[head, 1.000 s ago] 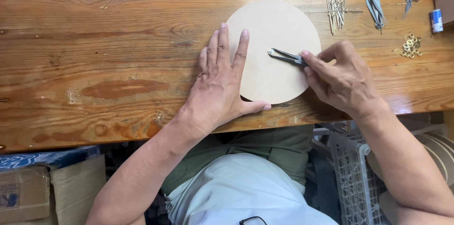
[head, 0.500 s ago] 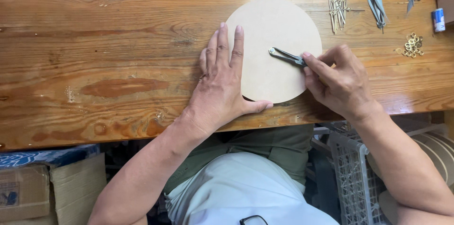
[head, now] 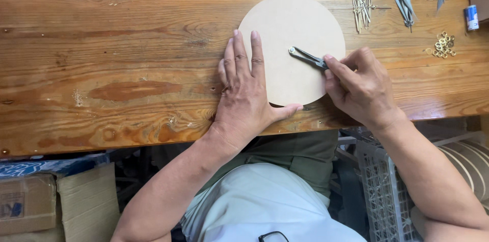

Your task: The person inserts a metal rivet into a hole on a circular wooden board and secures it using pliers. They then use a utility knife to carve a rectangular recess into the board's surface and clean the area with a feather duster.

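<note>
Left hand (head: 244, 94) lies flat, fingers spread, pressing the pale round fibreboard disc (head: 293, 33) onto the brown wooden workbench (head: 102, 69). Just beside it, right hand (head: 359, 87) pinches dark metal dividers (head: 308, 58), whose hinged end rests near the disc's middle.

The right hand (head: 364, 87) has edged slightly up the frame with the metal compass (head: 308, 58), whose hinge now sits nearer the disc's (head: 285, 23) middle.

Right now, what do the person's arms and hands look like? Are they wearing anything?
Both arms are bare, with no sleeves in view. The left hand and right hand wear no gloves, and no rings or watch show.
</note>
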